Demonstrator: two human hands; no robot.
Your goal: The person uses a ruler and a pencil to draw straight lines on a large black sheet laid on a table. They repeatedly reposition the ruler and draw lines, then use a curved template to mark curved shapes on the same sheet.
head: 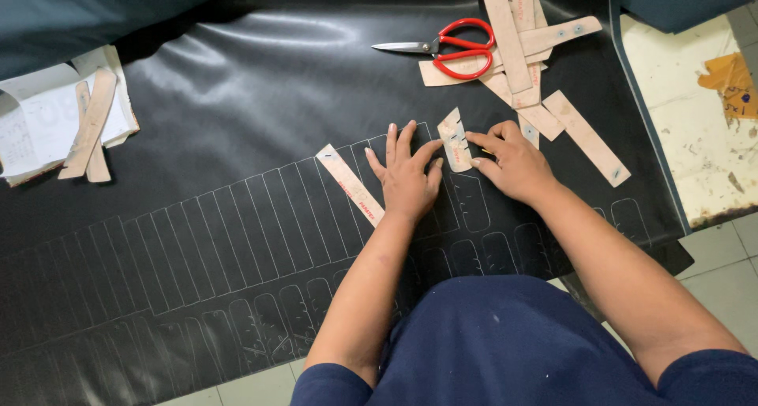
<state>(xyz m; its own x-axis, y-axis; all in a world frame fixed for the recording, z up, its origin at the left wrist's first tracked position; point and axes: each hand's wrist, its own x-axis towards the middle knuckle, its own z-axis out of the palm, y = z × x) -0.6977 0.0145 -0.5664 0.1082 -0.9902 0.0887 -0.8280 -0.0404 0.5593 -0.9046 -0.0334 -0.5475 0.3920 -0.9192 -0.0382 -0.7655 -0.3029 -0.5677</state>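
The right hand [513, 163] has its fingertips bent down on the right edge of a small cardboard template [455, 140], with a yellow pencil or marker hardly visible under the fingers. I cannot tell whether the fingers close around this tool. The left hand [407, 177] lies flat and open, with fingers spread, and its thumb touches the left edge of the template, pressing it to the black leather sheet [237, 98].

The template is thin, light and quite stiff, I think, with small notches along one side, so it can slide easily on the smooth sheet. It seems best held by pressure from above, near its edges.

Left of the template lies a long cardboard strip [350, 184] among white traced outlines [197, 232]. Above the template, further from the person, are red-handled scissors [450, 48] and a pile of more cardboard strips [529, 43]. Far to the left of the template are papers [39, 126] with two strips on them.
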